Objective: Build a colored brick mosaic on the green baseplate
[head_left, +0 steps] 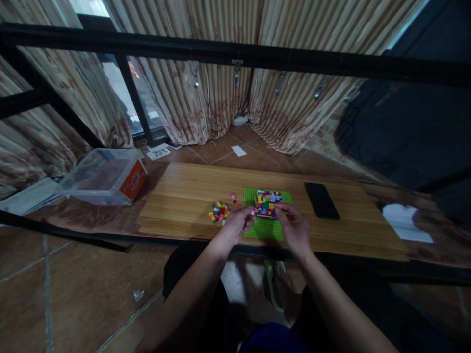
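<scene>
A multicoloured block structure [269, 200] made of small toy bricks stands on a green studded baseplate [263, 229]. At its near left corner, my left hand [237, 224] is closed, with a small whitish toy brick [252, 213] at the fingertips. My right hand [294, 225] is at the structure's right side, thumb and fingers pinched together against its near right edge. Whether a brick sits between those fingertips is too small to tell. Left of the baseplate lies a loose pile of coloured toy bricks [220, 211], partly behind my left hand.
A black phone-like slab [321, 200] lies on the wooden tabletop [187, 196], right of the baseplate. At the left stands a clear plastic bin [97, 179] with an orange label. A black metal bar [257, 53] crosses above the far side. White paper [406, 223] lies at the right.
</scene>
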### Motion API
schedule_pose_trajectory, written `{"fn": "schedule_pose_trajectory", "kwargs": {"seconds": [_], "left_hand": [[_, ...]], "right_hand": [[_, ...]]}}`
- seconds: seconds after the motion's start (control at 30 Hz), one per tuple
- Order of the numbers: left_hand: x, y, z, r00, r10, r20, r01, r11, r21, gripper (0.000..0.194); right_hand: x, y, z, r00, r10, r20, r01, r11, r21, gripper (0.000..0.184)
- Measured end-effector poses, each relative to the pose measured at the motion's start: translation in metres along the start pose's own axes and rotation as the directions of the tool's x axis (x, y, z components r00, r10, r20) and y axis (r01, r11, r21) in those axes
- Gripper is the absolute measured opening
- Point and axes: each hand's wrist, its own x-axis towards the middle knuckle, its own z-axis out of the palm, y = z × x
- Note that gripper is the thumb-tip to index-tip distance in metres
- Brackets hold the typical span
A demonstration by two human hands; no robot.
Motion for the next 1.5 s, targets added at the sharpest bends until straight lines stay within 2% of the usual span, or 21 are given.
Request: {"fn": "schedule_pose_trajectory", "kwargs": {"seconds": [0.1, 0.23, 0.33, 0.43, 0.67, 0.97, 1.13, 1.23, 1.3, 1.43, 1.5], "left_hand": [[0.000, -0.002, -0.001, 1.000, -0.007, 0.021, 0.006, 1.000, 0.004, 0.009], [0.002, -0.003, -0.003, 1.000, 0.001, 0.003, -0.001, 1.000, 0.015, 0.009], [0.003, -0.002, -0.002, 1.000, 0.013, -0.002, -0.012, 1.000, 0.018, 0.011], [0.003, -0.001, -0.002, 1.000, 0.022, -0.009, -0.022, 0.999, 0.024, 0.012], [0.003, -0.003, -0.001, 0.999, 0.048, -0.022, -0.046, 0.995, 0.084, 0.012], [0.002, -0.002, 0.000, 0.998, 0.050, -0.041, -0.045, 0.992, 0.116, 0.015], [0.003, -0.002, 0.000, 0.998, 0.032, -0.051, -0.027, 0.994, 0.107, 0.015], [0.003, -0.002, 0.000, 0.999, 0.020, -0.045, -0.016, 0.997, 0.076, 0.013], [0.002, -0.002, 0.000, 0.999, 0.011, -0.036, -0.009, 0.998, 0.057, 0.012], [0.001, -0.001, 0.000, 1.000, -0.012, -0.013, 0.012, 0.999, 0.034, 0.009], [0.000, -0.001, 0.001, 1.000, -0.016, -0.001, 0.016, 0.999, 0.028, 0.009]], "right_hand": [[-0.005, -0.005, 0.001, 0.996, -0.078, 0.048, 0.082, 0.993, -0.086, 0.021], [0.010, -0.002, 0.004, 0.985, -0.161, 0.056, 0.170, 0.954, -0.246, 0.023], [0.024, 0.006, 0.010, 0.989, -0.145, 0.036, 0.149, 0.917, -0.370, 0.032], [0.031, 0.015, 0.018, 0.996, -0.092, -0.003, 0.082, 0.905, -0.417, 0.047], [0.028, 0.026, 0.028, 1.000, -0.029, -0.005, 0.025, 0.931, -0.365, 0.060], [0.021, 0.022, 0.028, 0.997, -0.077, 0.012, 0.076, 0.939, -0.336, 0.054], [0.022, 0.024, 0.028, 1.000, -0.023, -0.009, 0.019, 0.959, -0.283, 0.058], [0.026, 0.024, 0.023, 0.998, 0.054, 0.030, -0.047, 0.980, -0.193, 0.061], [0.027, 0.023, 0.015, 0.996, 0.076, 0.045, -0.069, 0.988, -0.138, 0.057], [0.020, 0.018, -0.004, 0.993, -0.010, -0.118, -0.006, 0.991, -0.132, 0.043], [0.012, 0.011, -0.010, 0.992, -0.071, -0.104, 0.052, 0.984, -0.171, 0.037]]}}
